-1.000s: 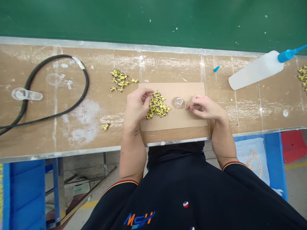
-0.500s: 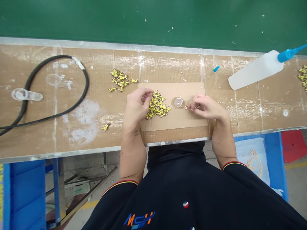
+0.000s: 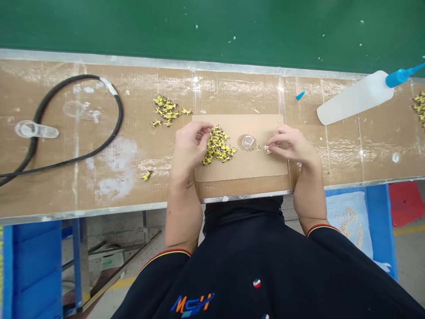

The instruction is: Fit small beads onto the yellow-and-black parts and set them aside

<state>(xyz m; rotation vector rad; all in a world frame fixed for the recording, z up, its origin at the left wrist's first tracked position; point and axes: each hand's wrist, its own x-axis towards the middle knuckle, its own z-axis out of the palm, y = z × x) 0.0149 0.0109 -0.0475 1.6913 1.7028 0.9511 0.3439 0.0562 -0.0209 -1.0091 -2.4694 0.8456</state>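
Your left hand (image 3: 191, 148) is curled, its fingertips (image 3: 208, 131) at the edge of a heap of tiny yellow-and-black pieces (image 3: 219, 148); from here you can't tell whether they pinch one. Your right hand (image 3: 292, 148) arches low over a small scatter of pale tan flecks (image 3: 269, 149), with its grip just as unclear. Both lots look feather-light and easily scattered, so they'd likely be best taken singly between fingertips. The heap's jagged, tangled surface could snag neighbouring pieces. Between your hands, a clear round plastic cup (image 3: 247, 141) stands on a sheet of corrugated brown cardboard (image 3: 255, 170). Well beyond your right hand lies a white plastic squeeze bottle with a blue nozzle (image 3: 355, 101); beyond your left, a looped black cable (image 3: 119, 115).
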